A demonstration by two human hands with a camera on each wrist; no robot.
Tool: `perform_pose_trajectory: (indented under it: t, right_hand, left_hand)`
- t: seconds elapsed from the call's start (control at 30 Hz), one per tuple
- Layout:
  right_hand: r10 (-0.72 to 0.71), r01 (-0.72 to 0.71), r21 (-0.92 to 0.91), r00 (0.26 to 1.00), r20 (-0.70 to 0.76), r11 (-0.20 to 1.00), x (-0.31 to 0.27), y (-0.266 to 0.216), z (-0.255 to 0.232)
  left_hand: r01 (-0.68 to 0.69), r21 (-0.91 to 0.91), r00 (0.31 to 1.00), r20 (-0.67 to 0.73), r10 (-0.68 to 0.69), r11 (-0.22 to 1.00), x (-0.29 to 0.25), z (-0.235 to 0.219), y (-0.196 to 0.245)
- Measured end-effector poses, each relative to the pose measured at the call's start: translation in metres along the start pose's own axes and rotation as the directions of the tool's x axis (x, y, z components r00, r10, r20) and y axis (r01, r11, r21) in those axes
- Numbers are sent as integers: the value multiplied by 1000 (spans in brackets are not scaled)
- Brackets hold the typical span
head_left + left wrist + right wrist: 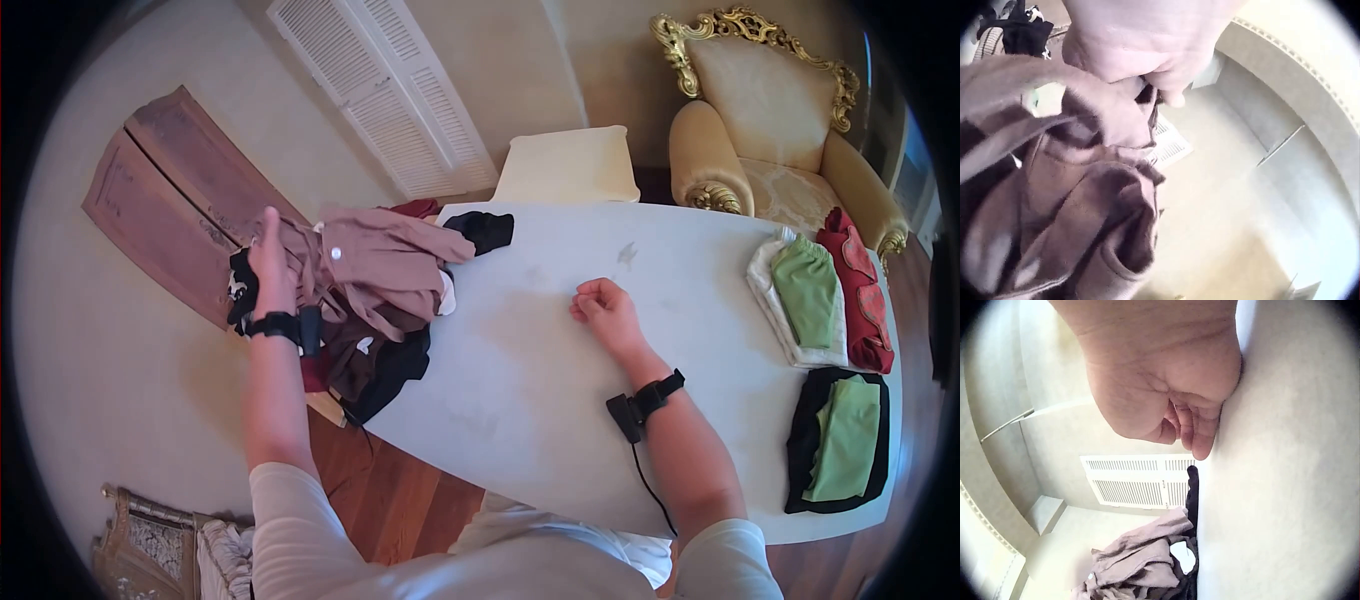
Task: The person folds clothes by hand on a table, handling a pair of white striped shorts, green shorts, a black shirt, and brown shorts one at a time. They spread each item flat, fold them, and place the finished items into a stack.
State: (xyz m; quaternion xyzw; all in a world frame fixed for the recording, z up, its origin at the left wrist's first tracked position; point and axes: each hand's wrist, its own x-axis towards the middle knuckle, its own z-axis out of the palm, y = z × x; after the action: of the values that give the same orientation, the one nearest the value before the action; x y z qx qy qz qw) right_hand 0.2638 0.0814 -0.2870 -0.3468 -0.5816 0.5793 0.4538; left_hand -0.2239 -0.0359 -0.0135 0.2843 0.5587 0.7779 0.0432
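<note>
My left hand (268, 262) grips a mauve garment (385, 250) at the left end of the white table, lifted over a pile of clothes. The garment has long loose folds and a round white button-like spot. In the left wrist view, the left hand (1141, 44) has its fingers around the gathered cloth, with the fingertips partly hidden. Dark clothes (395, 375) in the pile show below it. Nothing is in my right hand (610, 318), which rests by the middle of the table with loosely curled fingers; in the right wrist view its side lies along the tabletop.
At the table's (540, 400) right end lie a folded green garment (806, 290) on white cloth, a red garment (862, 290), and another green piece (845, 440) on black cloth. A cream chair (565, 165) and gilded armchair (765, 110) stand behind; a wooden cabinet (180, 200) is at left.
</note>
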Motion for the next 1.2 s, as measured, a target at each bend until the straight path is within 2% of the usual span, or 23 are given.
perform_pose_trajectory:
  t: [0.07,0.17,0.27,0.37,0.47,0.53,0.57,0.6,0.63,0.67,0.7,0.73,0.77,0.83,0.87,0.9,0.93,0.97,1.0,1.07,1.17,1.2]
  right_hand:
    - [-1,2,7,1000,-15,1000,2,2,2]
    - [-9,9,9,1000,-10,1000,2,0,1]
    - [0,0,31,1000,-5,1000,0,-3,0]
    - [6,-6,37,1000,-6,999,4,2,0]
    - [28,-29,54,1000,9,998,5,0,-1]
    - [43,-45,87,999,23,995,7,0,-2]
    - [71,-74,118,997,32,990,5,-12,-3]
    - [97,-102,150,995,39,983,3,-24,-5]
    - [122,-128,180,991,46,975,0,-39,-10]
    - [70,-71,219,997,15,973,-1,-52,-17]
    - [19,-14,257,1000,-17,966,1,-66,-24]
    - [-30,43,292,998,-50,955,2,-80,-32]
    - [-74,94,299,994,-79,950,2,-95,-44]
    - [-150,180,294,981,-122,939,-5,-130,-63]
    - [-184,219,288,972,-143,932,-12,-145,-73]
    - [-201,233,268,969,-144,935,-17,-155,-80]
    - [-211,235,231,970,-124,944,-22,-164,-87]
    - [-216,233,198,971,-104,952,-27,-171,-91]
    - [-219,231,165,972,-83,959,-32,-177,-94]
    - [-241,241,-2,970,-23,971,-38,-179,-99]
    - [-251,257,-359,966,66,897,-37,-171,-101]
    - [-184,213,-509,977,108,834,-40,-168,-100]
  left_hand:
    - [-180,-21,977,-123,176,983,21,-5,19]
    - [-276,77,901,-325,286,958,46,-10,42]
    - [-393,109,852,-331,406,913,58,-13,64]
    - [-514,24,844,-162,511,857,29,9,96]
    - [-485,-67,873,-92,479,872,-28,52,138]
    - [-297,-223,938,117,328,929,-59,74,154]
    - [-189,-288,937,232,260,939,-72,85,156]
    - [-38,-375,884,420,207,926,-86,94,152]
    - [205,-374,801,595,64,905,-103,105,148]
    - [283,-331,779,627,-14,900,-113,117,134]
    - [338,-272,734,675,-71,901,-145,131,128]
    - [440,-210,613,781,-121,873,-155,141,108]
    - [487,-153,567,804,-178,860,-186,152,99]
    - [578,-122,453,871,-193,807,-210,176,46]
    - [623,-49,402,876,-266,781,-236,179,38]
    - [541,27,349,902,-253,840,-245,186,10]
    - [492,132,259,922,-289,861,-241,193,-41]
    - [528,239,170,910,-377,815,-247,195,-69]
    - [498,299,257,845,-468,814,-258,193,-87]
    - [462,344,312,800,-513,818,-269,191,-119]
    - [262,429,335,800,-498,864,-279,184,-143]
    - [242,437,311,811,-496,866,-282,181,-150]
